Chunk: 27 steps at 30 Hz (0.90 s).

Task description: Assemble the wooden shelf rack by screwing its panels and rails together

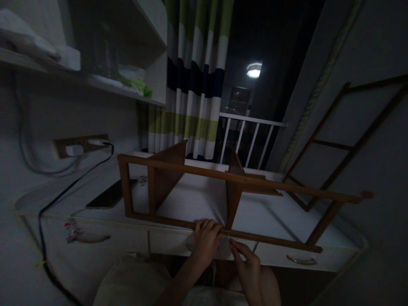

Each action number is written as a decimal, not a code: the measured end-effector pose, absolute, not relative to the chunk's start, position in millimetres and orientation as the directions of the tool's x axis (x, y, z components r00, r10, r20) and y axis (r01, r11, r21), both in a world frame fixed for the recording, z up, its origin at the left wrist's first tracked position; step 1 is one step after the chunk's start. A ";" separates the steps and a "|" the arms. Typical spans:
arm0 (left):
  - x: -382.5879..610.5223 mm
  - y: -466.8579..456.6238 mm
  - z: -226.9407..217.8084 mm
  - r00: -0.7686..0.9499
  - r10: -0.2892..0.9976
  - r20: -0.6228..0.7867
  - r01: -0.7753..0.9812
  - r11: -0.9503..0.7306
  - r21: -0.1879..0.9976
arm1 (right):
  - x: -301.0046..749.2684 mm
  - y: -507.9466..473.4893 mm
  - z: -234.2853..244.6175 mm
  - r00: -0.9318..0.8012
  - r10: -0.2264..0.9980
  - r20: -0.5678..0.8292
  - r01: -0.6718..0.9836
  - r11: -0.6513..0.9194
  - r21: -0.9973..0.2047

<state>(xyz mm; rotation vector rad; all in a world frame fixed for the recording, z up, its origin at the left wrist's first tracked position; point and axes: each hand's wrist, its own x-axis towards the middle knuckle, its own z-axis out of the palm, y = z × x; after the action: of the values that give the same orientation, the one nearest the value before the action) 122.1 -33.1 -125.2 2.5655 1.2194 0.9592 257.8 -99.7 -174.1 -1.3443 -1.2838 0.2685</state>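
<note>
A brown wooden shelf frame (194,171) lies on its side on the white desk, its boards standing up between two long rails. My left hand (206,240) is closed over the near rail, fingers curled on top close to where a board (234,204) meets it. Just right of it, my right hand (247,259) is pinched at the outer side of the same rail. Whatever sits between its fingertips is too small and dark to name. Several small screws (143,180) lie on the desk at the left.
A phone (108,197) lies on the desk (197,195) by the frame's left end. Another wooden frame (334,146) leans on the right wall. A black cable (63,191) runs from a power strip (81,145) down the left. Open shelves (149,80) hang above; drawers with handles (301,260) are below.
</note>
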 end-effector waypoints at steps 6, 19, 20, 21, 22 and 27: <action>122.1 -34.9 -126.8 0.462 0.740 0.488 0.635 -0.661 0.401 | 254.8 -95.9 -174.3 0.363 0.754 0.548 0.544 0.306 -0.781; 127.0 1.6 -92.3 0.592 0.746 0.304 0.448 -0.619 0.645 | 247.0 -92.8 -169.1 0.417 0.718 0.557 0.545 0.293 -0.786; 129.9 5.3 -89.8 0.611 0.730 0.306 0.425 -0.629 0.651 | 246.4 -93.0 -167.8 0.419 0.715 0.560 0.544 0.296 -0.785; 132.3 8.4 -87.7 0.627 0.717 0.305 0.411 -0.637 0.652 | 245.9 -93.2 -166.7 0.420 0.712 0.563 0.544 0.299 -0.784; 134.2 11.0 -86.3 0.637 0.708 0.304 0.403 -0.643 0.652 | 245.5 -93.4 -165.9 0.421 0.709 0.565 0.543 0.302 -0.783; 136.7 19.8 -85.8 0.642 0.702 0.307 0.410 -0.653 0.637 | 243.8 -93.4 -163.5 0.434 0.695 0.573 0.539 0.309 -0.783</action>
<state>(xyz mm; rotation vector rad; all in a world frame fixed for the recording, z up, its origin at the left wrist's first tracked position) 136.7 19.8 -85.8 2.3407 0.8667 0.7439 243.8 -93.4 -163.5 -1.3476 -1.2180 0.1466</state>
